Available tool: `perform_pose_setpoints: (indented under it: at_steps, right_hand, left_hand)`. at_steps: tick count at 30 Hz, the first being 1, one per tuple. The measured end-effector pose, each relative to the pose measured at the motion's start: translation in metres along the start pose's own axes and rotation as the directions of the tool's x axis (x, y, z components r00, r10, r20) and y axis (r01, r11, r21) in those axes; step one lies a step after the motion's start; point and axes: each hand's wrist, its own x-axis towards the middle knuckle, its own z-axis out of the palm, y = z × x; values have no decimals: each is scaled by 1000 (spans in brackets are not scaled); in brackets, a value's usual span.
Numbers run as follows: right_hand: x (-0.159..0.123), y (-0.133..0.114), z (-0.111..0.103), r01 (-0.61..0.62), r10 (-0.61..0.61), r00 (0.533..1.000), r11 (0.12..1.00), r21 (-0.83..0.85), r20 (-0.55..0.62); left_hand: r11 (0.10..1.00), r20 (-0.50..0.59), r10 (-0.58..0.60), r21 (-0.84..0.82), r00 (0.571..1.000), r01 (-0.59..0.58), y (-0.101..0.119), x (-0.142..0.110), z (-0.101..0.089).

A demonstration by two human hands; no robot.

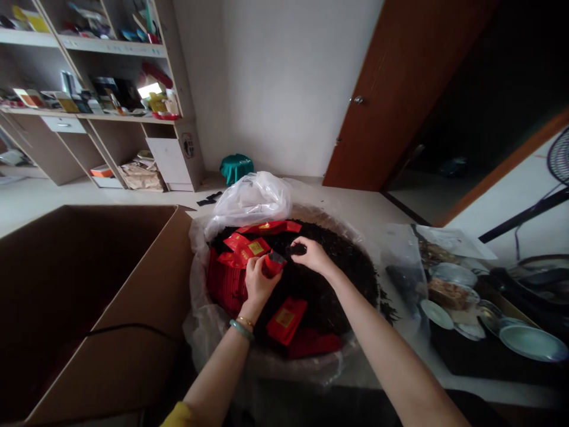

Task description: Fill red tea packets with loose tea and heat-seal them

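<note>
My left hand (pixel 258 286) is wrapped round a small red packet (pixel 271 268), whose open dark mouth faces up and right. Just right of it, my right hand (pixel 313 257) pinches a clump of dark, dried tea leaves (pixel 297 249). Both hands are above a wide round container lined with clear plastic (pixel 195 302), filled with loose tea leaves (pixel 344 258). A row of flat red packets (pixel 223 283) stands at its left. Behind my left hand, several red packets with gold labels (pixel 249 246) lie on the leaves, and another labelled packet (pixel 288 320) rests nearer me.
A large open cardboard box (pixel 133 284) stands at left. Dishes and a bowl (pixel 531 341) sit on a dark low surface at right, near a fan (pixel 559 155). Farther back are a shelf unit (pixel 120 115), a green covered bin (pixel 236 169) and a brown door (pixel 400 89).
</note>
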Motion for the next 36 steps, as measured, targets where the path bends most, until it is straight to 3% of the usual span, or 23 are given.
perform_pose_setpoints:
  at_steps: [5, 10, 15, 22, 30, 36]
  right_hand:
    - [7, -34, -20, 102, -116, 991, 976, 191, 62]
    - [5, -58, -9, 135, -137, 972, 991, 23, 193]
    - [5, -59, 2, 229, -177, 962, 938, -260, 209]
    - [6, -63, 0, 161, -58, 974, 859, -485, 220]
    - [3, -69, 1, 169, -60, 974, 839, -517, 220]
    - [0, -60, -1, 199, -132, 971, 906, -374, 197]
  left_hand:
    - [1000, 19, 11, 1, 1000, -11, -1, -1, 0]
    - [999, 24, 31, 12, 999, -32, -3, -1, 0]
    - [998, 41, 64, 14, 997, -64, -3, -1, 0]
    - [994, 67, 105, 25, 992, -107, -3, -3, 2]
    - [993, 85, 114, 27, 990, -117, -3, -2, 1]
    - [993, 50, 107, 42, 993, -109, -6, -2, 5]
